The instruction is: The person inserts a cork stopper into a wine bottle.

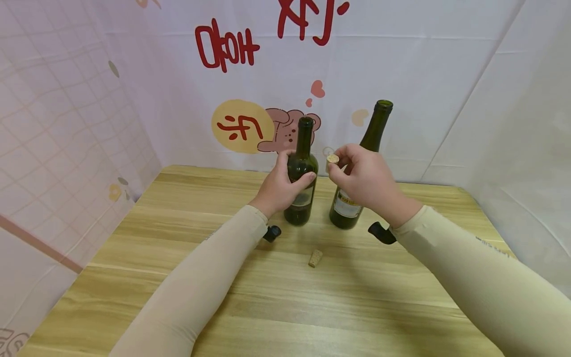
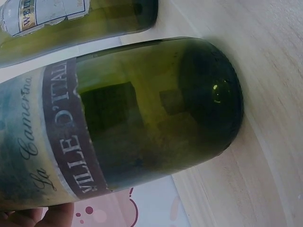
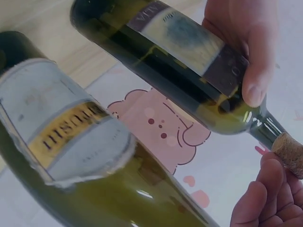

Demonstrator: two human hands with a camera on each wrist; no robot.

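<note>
My left hand (image 1: 280, 187) grips a dark green wine bottle (image 1: 304, 141) round its upper body, thumb across the front. This bottle stands upright on the table, its neck uncovered. Between thumb and fingers, my right hand (image 1: 369, 178) pinches a cork (image 1: 332, 159), held at about shoulder height of the gripped bottle and just right of it. Partly behind the right hand stands a second green bottle (image 1: 374, 129), its mouth open. The right wrist view shows the pinched cork (image 3: 288, 152) overlapping the first bottle's neck. In the left wrist view, fingers (image 2: 57, 215) lie along the label's edge.
Another cork (image 1: 315, 258) lies on the wooden table (image 1: 285, 317) in front of the bottles. A printed cloth wall (image 1: 401, 64) rises right behind the table's far edge. Black wrist mounts (image 1: 381, 233) stick out beside both cuffs.
</note>
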